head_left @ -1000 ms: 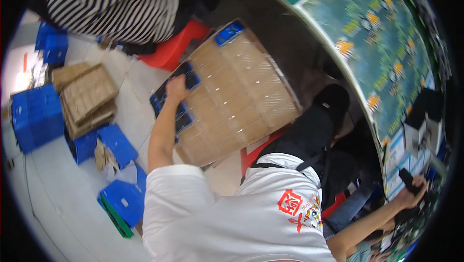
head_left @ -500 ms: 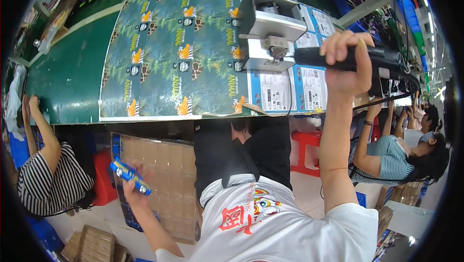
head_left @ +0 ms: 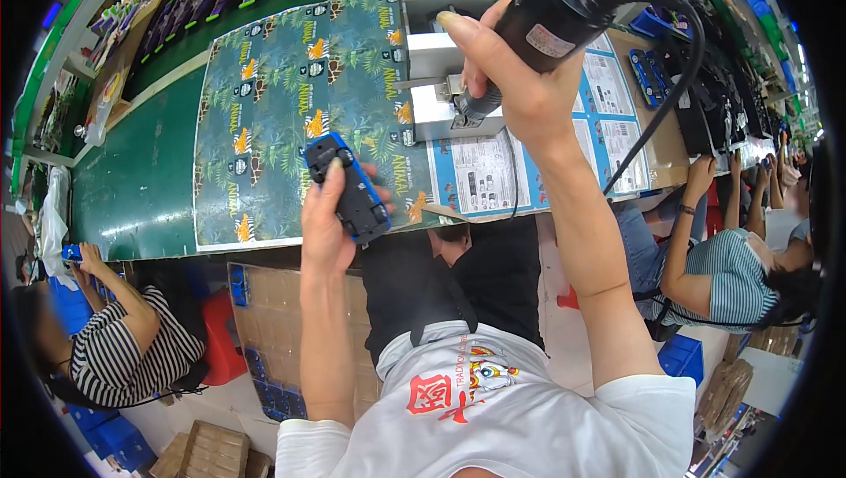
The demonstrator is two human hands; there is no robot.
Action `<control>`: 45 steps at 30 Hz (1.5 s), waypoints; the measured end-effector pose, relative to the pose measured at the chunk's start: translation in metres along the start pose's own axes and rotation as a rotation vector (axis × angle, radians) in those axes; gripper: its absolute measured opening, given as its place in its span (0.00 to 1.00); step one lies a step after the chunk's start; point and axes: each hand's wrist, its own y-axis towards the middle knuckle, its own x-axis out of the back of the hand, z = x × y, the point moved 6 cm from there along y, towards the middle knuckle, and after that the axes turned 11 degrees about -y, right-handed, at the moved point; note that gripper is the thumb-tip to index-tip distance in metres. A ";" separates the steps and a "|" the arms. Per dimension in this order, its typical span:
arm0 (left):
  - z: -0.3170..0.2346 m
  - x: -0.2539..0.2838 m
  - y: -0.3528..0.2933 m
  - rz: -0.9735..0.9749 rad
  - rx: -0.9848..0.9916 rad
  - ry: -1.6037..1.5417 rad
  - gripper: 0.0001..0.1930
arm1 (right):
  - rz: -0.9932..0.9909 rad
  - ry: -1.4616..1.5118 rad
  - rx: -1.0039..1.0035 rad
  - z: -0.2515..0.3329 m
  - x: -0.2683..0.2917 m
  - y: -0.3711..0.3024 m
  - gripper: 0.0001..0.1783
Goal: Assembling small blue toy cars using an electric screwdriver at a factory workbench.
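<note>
Left of the patterned green mat (head_left: 264, 99) that covers the workbench, a seated person in a striped top (head_left: 123, 355) reaches toward the bench edge. Over the mat's near edge, the left hand (head_left: 328, 222) grips a small blue-and-black plastic toy car (head_left: 349, 185), thumb on top and fingers curled beneath it (underside facing up). Right of the mat, the right hand (head_left: 507, 81) wraps closed around a black corded electric screwdriver (head_left: 551, 15), held above a grey metal fixture block (head_left: 436, 73).

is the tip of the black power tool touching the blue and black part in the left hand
Apart. The head view shows the black power tool gripped by the right hand, with patterned mat visible between it and the blue and black part in the left hand.
</note>
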 end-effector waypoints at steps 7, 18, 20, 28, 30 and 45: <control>0.024 -0.011 0.000 0.039 0.049 0.003 0.16 | 0.062 0.463 -0.208 0.010 0.008 -0.029 0.09; 0.033 -0.016 -0.007 0.084 0.013 0.126 0.16 | 0.100 0.582 -0.065 0.022 -0.039 -0.050 0.08; 0.031 -0.017 -0.007 0.088 0.017 0.116 0.17 | 0.107 0.514 -0.071 0.017 -0.041 -0.053 0.08; 0.029 -0.022 -0.008 0.096 -0.018 0.128 0.15 | 0.163 0.398 -0.063 0.012 -0.051 -0.057 0.10; 0.028 -0.022 -0.009 0.080 -0.014 0.104 0.15 | 0.214 0.410 -0.092 0.011 -0.056 -0.061 0.13; 0.025 -0.027 -0.008 0.080 -0.037 0.179 0.15 | 0.211 0.410 -0.103 0.010 -0.048 -0.066 0.15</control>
